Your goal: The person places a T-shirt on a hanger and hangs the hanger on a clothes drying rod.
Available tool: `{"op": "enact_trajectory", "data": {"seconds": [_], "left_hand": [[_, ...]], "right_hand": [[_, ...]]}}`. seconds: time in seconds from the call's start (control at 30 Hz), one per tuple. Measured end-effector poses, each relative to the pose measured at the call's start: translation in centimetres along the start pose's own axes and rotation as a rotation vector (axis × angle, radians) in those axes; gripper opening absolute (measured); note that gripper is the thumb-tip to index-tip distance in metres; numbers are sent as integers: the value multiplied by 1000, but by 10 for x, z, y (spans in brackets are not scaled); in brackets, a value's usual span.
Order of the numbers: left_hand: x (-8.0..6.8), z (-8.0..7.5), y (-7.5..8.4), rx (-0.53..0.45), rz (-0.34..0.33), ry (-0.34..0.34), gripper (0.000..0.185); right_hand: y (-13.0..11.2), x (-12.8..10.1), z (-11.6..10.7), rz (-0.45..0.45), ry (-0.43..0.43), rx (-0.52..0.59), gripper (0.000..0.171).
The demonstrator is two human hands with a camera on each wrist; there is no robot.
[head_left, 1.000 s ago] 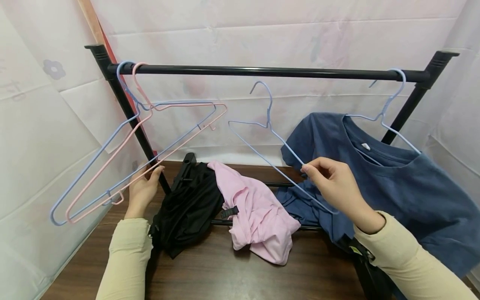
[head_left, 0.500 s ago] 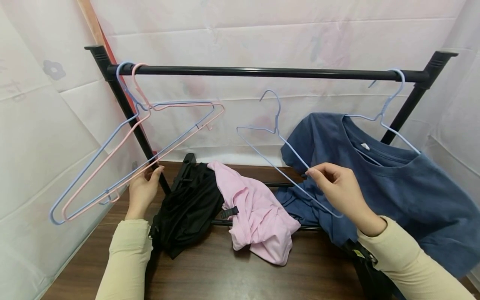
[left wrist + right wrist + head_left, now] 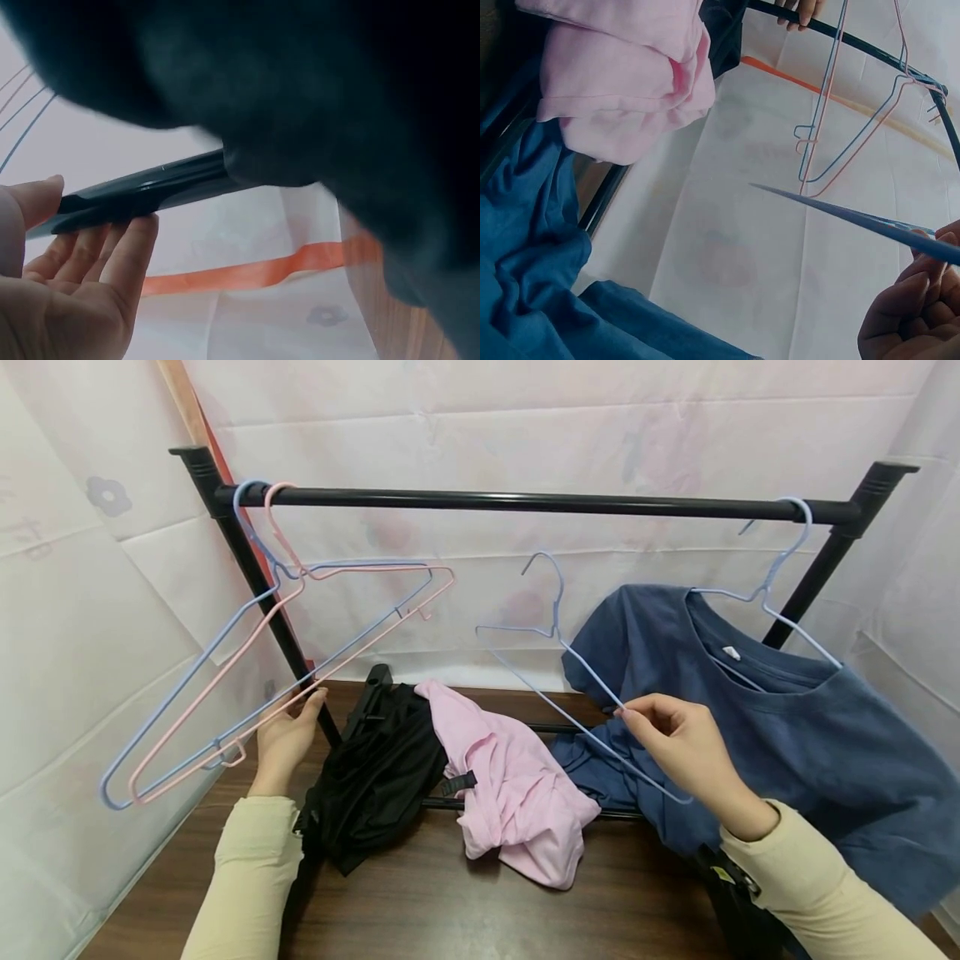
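My left hand [image 3: 285, 739] grips the left post [image 3: 243, 553] of a black clothes rack; in the left wrist view the thumb is on one side and the fingers on the other. With thumb and forefinger my right hand [image 3: 678, 739] pinches the right arm of a bare blue clothes hanger [image 3: 600, 681]. This hanger is tilted, its hook below the rack's top rail [image 3: 525, 503] and apart from it. Right of it, a dark blue T-shirt [image 3: 810, 760] is on another blue hanger [image 3: 772, 572], hooked over the rail's right end. Part of the shirt is behind my right hand.
A pink hanger [image 3: 278, 531] and a blue one hang bare at the rail's left end, in front of my left hand. Black cloth [image 3: 382, 768] and a pink garment [image 3: 517, 785] lie over the rack's low bars, above the brown wooden table [image 3: 420, 902]. White sheeting surrounds the rack.
My right hand has shifted slightly right and down with the blue hanger, whose hook is now lower and farther from the rail. My left hand stays on the post.
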State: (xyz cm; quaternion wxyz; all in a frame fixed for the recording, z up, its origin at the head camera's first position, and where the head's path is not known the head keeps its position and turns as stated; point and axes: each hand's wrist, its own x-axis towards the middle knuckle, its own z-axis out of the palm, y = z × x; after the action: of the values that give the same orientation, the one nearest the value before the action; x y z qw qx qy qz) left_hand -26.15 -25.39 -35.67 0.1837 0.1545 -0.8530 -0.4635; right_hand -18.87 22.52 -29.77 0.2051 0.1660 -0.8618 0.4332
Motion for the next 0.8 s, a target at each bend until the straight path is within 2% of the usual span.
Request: {"op": "enact_trajectory", "data": {"seconds": [0.1, 0.2, 0.3, 0.4, 0.5, 0.57, 0.67, 0.8], "left_hand": [[-1, 2, -1, -28, 16, 34, 54], [-3, 3, -3, -64, 76, 93, 44], [-7, 1, -5, -83, 106, 146, 38], [-12, -4, -5, -115, 91, 163, 35], [-17, -7, -5, -134, 65, 149, 34], [-19, -8, -4, -113, 58, 151, 33], [-23, -6, -4, -87, 113, 184, 31], [-26, 2, -1, -53, 263, 214, 25]], "right_hand": [[2, -2, -1, 7, -3, -6, 12], [4, -3, -2, 12, 1, -21, 13], [6, -4, -3, 12, 4, -28, 13], [8, -4, -4, 12, 10, -27, 14], [9, -5, -5, 13, 24, -32, 14], [9, -5, -6, 13, 34, -40, 13], [10, -5, -7, 12, 45, -45, 12], [10, -7, -8, 14, 48, -40, 11]]}}
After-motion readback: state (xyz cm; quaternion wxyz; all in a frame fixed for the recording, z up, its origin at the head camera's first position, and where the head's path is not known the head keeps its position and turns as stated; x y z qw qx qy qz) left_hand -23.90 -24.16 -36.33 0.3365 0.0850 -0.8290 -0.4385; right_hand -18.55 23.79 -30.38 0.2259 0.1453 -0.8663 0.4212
